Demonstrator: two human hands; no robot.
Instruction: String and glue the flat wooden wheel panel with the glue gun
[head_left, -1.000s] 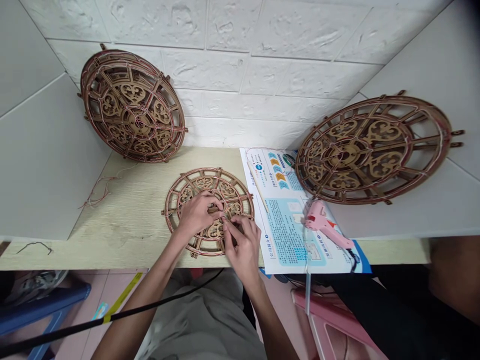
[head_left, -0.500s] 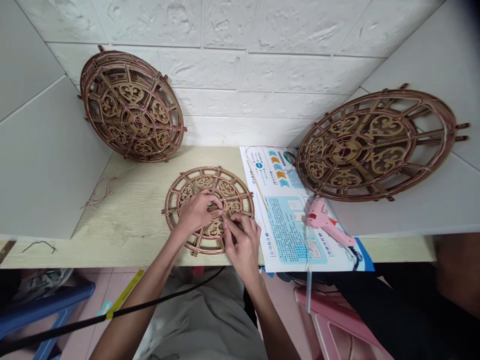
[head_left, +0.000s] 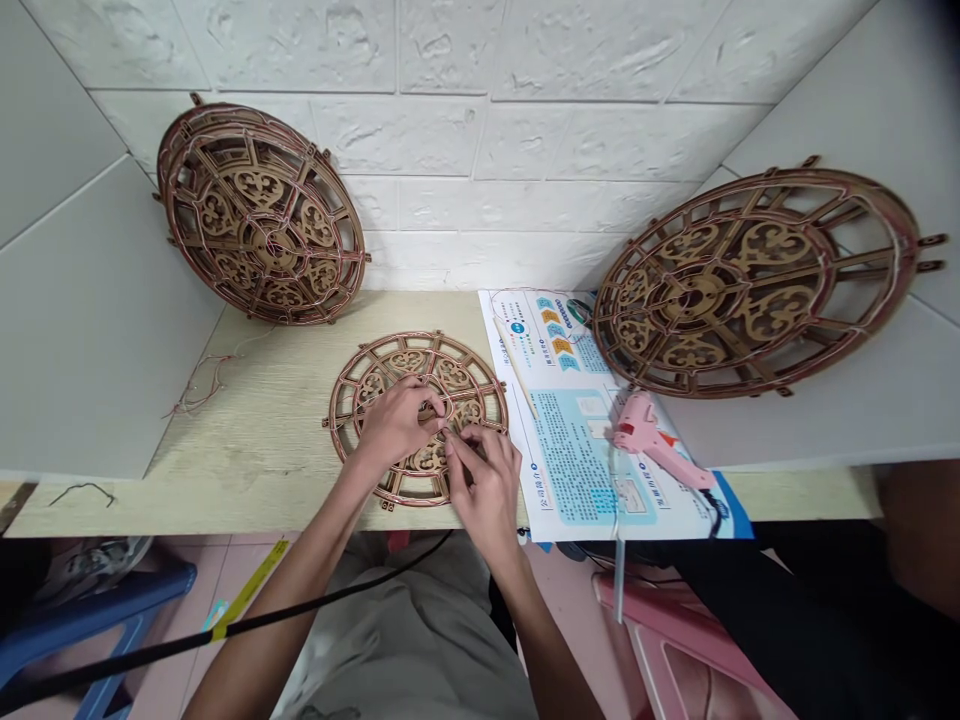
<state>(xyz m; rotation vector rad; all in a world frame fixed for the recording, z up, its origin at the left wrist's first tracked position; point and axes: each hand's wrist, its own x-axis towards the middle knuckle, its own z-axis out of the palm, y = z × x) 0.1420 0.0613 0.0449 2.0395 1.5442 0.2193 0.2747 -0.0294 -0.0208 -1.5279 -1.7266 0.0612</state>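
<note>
A round openwork brown panel (head_left: pixel 409 362) with scroll cut-outs lies flat on the table near its front edge, with thin reddish wire running along its ribs. Over its middle, my left hand (head_left: pixel 401 418) pinches a thin wire (head_left: pixel 450 408) that stands up in a small loop. My right hand (head_left: pixel 484 475) rests on the panel's right front part, thumb and forefinger pressed together close to the left fingertips. What sits between those right fingertips is too small to make out. The panel's centre is partly hidden under both hands.
Similar round panels (head_left: pixel 262 215) lean at the back left, and more panels (head_left: pixel 705 285) lean at the right. A pink glue gun (head_left: pixel 652 440) lies on a printed sheet (head_left: pixel 525 440) beside a thin stick (head_left: pixel 516 368). Loose wire (head_left: pixel 202 385) lies at left. A black cable (head_left: pixel 300 607) crosses my lap.
Both hands stay almost in place over the panel, with only slight finger movement. The camera view has shifted a little.
</note>
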